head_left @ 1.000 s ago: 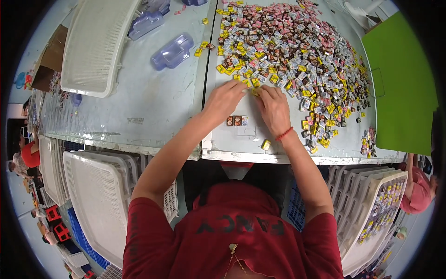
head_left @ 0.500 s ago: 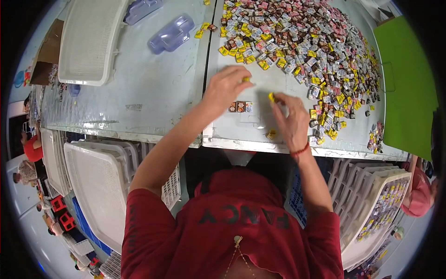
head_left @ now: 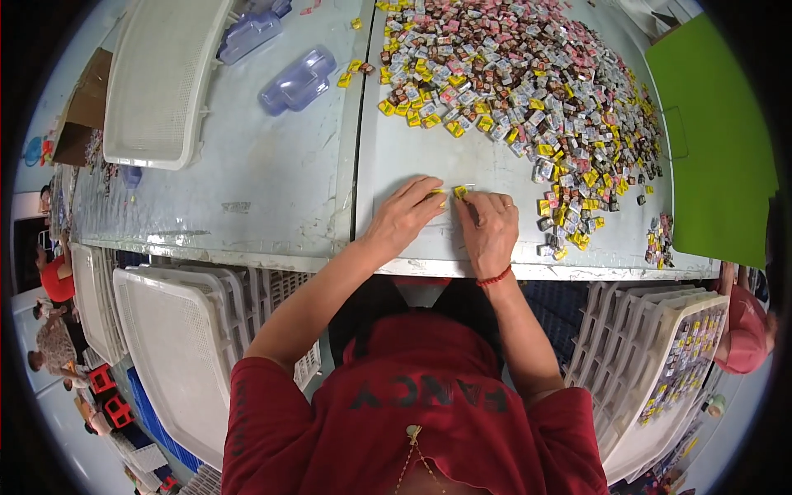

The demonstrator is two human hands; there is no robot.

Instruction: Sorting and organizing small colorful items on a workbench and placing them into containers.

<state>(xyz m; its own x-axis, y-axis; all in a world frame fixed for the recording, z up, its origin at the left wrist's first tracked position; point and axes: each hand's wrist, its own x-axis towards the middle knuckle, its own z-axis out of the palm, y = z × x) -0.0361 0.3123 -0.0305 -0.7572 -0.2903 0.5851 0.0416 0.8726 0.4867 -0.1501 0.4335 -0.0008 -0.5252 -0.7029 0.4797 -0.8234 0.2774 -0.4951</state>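
Pale and broad, the surface (head_left: pixel 280 177) fills the middle of the room. Across its far right spreads a heap (head_left: pixel 511 82) of small wrapped pieces, with a green panel (head_left: pixel 716 140) at the right edge. Far left sit a white perforated tray (head_left: pixel 165 82) and a translucent purple container (head_left: pixel 299 80). Near the front edge, the left hand (head_left: pixel 406 216) and right hand (head_left: pixel 490 231) each close their grip narrowly: left around a yellow piece (head_left: pixel 440 194), right pinching a second yellow piece (head_left: pixel 460 190).

2 hands (head_left: pixel 491 231); 1 large heap of small packs (head_left: pixel 511 91); 1 red bracelet (head_left: pixel 494 278); 1 green panel (head_left: pixel 714 140)
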